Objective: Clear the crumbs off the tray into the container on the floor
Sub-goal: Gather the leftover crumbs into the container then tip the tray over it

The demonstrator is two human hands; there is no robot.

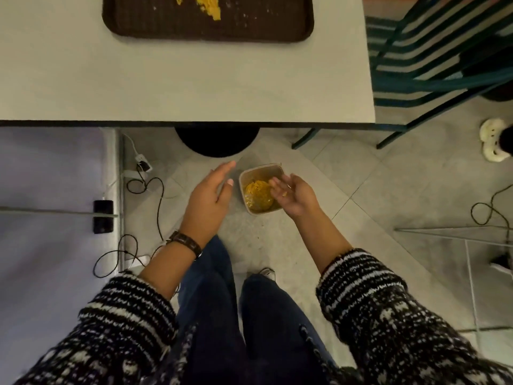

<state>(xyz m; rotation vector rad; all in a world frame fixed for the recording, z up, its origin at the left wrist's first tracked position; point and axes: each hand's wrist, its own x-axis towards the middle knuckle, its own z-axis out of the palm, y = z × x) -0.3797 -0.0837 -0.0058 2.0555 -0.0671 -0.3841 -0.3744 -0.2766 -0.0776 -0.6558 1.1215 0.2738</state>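
— Fig. 1, operator's view. Where are the crumbs?

— I see a yellow heap of crumbs (206, 5) on the dark tray (155, 23), which lies at the far side of the table (194, 84). More fill the bottom of the container (259, 166) on the floor (388, 184) below the table's edge.

— And the hands?

— My left hand (208, 198) is flat, fingers straight, holding nothing, just left of the container. My right hand (294, 194) is palm-up over the container's right rim, fingers loosely cupped, with a few crumbs on them.
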